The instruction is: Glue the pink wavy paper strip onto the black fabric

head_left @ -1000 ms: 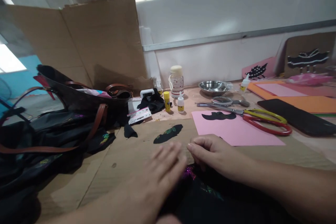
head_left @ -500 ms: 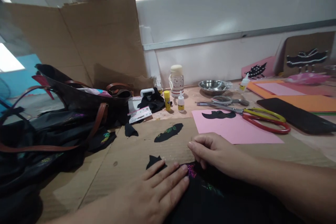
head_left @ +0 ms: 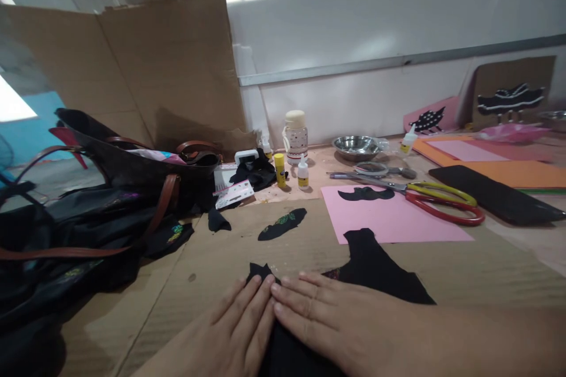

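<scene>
Hands first: your left hand (head_left: pixel 239 330) and right hand (head_left: pixel 325 321) both lie flat, palms down, fingers straight and held close together, pressed on the black fabric piece (head_left: pixel 375 268) at the near edge of the cardboard work surface (head_left: pixel 212 259). Neither hand grips anything; the fingers are extended, not curled. The two hands touch side by side, the left index finger against the right fingertips.

Fabric position: the black fabric piece lies under both palms and runs out past them to the far right, its upper tab reaching the near edge of the pink paper sheet (head_left: pixel 398 221). A small pointed corner shows just beyond your left fingertips. A patch of glitter shows on the fabric just past your right fingers.

Surroundings, noted as found:
- A small black cut-out with green glitter (head_left: pixel 282 224) lies on the cardboard, far of your hands and apart from them.
- A black moustache-shaped cut-out (head_left: pixel 365 193) rests on the pink sheet.
- Red and yellow scissors (head_left: pixel 442 203) lie at the sheet's far right edge.
- A steel bowl (head_left: pixel 356 146), a clear bottle (head_left: pixel 296 136) and small glue bottles (head_left: pixel 303 174) stand near the far wall.
- A dark bag with brown straps (head_left: pixel 132 171) sits to the left.
</scene>
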Action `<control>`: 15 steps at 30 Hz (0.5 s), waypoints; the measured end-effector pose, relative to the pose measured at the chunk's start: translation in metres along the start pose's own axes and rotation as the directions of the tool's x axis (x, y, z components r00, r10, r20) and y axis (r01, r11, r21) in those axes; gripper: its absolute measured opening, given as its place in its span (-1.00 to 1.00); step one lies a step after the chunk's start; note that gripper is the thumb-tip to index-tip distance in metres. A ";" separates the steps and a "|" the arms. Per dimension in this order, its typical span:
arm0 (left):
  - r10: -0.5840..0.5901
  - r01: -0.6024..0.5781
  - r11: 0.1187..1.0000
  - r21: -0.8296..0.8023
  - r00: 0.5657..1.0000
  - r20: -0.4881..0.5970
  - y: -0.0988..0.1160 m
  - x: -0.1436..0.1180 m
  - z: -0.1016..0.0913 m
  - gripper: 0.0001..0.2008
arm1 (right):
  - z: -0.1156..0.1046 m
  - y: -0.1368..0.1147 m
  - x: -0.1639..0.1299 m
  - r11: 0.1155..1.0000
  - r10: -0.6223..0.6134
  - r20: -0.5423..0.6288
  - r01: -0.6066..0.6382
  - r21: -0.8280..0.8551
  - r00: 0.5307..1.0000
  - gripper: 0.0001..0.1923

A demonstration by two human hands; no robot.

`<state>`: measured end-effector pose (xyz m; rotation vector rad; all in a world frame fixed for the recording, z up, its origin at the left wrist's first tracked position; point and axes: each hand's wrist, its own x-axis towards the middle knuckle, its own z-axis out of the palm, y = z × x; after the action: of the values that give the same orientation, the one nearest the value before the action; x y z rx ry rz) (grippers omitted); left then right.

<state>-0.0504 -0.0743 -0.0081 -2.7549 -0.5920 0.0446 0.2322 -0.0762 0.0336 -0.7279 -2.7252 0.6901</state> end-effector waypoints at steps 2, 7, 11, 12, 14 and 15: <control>0.026 -0.027 0.993 0.116 1.000 0.006 0.001 0.003 -0.005 -0.49 | -0.005 -0.009 0.001 0.995 0.071 0.120 -0.062 -0.078 0.990 -0.46; 0.076 -0.077 0.959 0.271 0.997 0.015 0.002 0.008 -0.012 -0.47 | -0.004 -0.011 -0.006 0.914 0.017 0.090 0.021 -0.405 0.996 -0.50; 0.083 -0.078 0.953 0.291 0.997 -0.005 0.001 0.009 -0.010 -0.46 | 0.020 0.006 -0.026 0.750 -0.099 -0.055 0.038 -0.660 0.994 -0.53; 0.083 -0.076 0.952 0.296 0.996 -0.012 0.001 0.008 -0.009 -0.45 | 0.028 0.010 -0.031 0.703 -0.102 -0.106 -0.004 -0.712 0.989 -0.55; 0.074 -0.066 0.955 0.290 0.997 -0.016 0.001 0.006 -0.007 -0.46 | 0.040 0.014 -0.040 0.580 -0.123 -0.227 -0.116 -0.806 0.966 -0.58; 0.065 -0.059 0.958 0.281 0.998 -0.013 0.001 0.005 -0.005 -0.47 | 0.044 0.014 -0.041 0.519 -0.131 -0.320 -0.210 -0.828 0.939 -0.56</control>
<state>-0.0451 -0.0753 -0.0032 -2.4937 -0.4538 0.1041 0.2583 -0.1036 -0.0161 -0.9652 -2.5629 -0.8553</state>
